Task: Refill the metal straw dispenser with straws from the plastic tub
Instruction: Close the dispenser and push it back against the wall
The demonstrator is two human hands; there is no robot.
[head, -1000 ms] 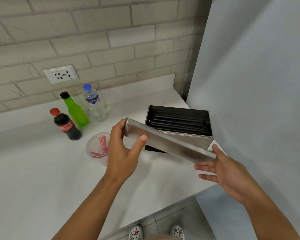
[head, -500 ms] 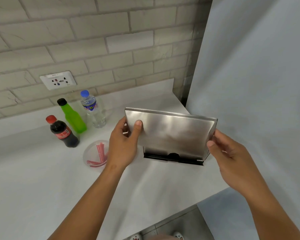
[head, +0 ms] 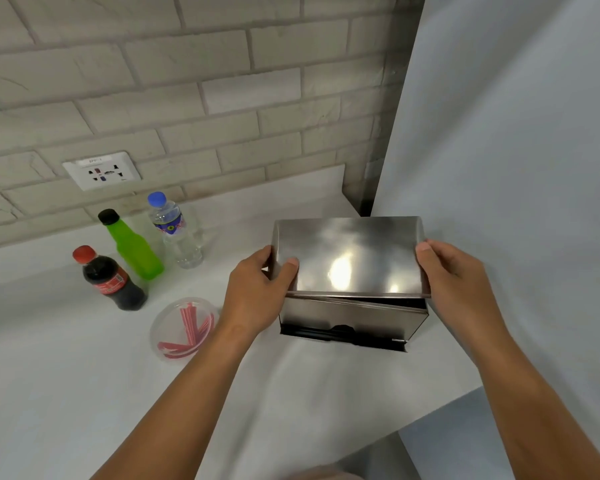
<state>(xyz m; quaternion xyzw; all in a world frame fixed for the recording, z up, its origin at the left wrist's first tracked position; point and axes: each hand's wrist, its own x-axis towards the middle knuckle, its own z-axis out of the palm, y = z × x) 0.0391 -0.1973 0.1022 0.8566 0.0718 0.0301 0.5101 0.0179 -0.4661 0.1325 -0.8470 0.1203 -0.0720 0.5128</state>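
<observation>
A shiny metal lid [head: 347, 258] lies flat over the top of the metal straw dispenser [head: 350, 318], which stands on the white counter by the right wall. My left hand [head: 260, 296] grips the lid's left edge and my right hand [head: 454, 278] grips its right edge. The dispenser's dark front slot shows below the lid; the straws inside are hidden. A round clear plastic tub [head: 184, 329] with a few red straws sits on the counter just left of my left wrist.
Three bottles stand at the back left: a cola bottle [head: 110, 278], a green bottle [head: 132, 247] and a water bottle [head: 175, 233]. A wall socket [head: 101, 170] is on the brick wall. A pale panel [head: 516, 168] closes off the right side. The counter edge [head: 361, 445] runs near me.
The lid was tilted and held in front of the open dispenser; both hands have swung it up and laid it flat over the top, covering the black straws.
</observation>
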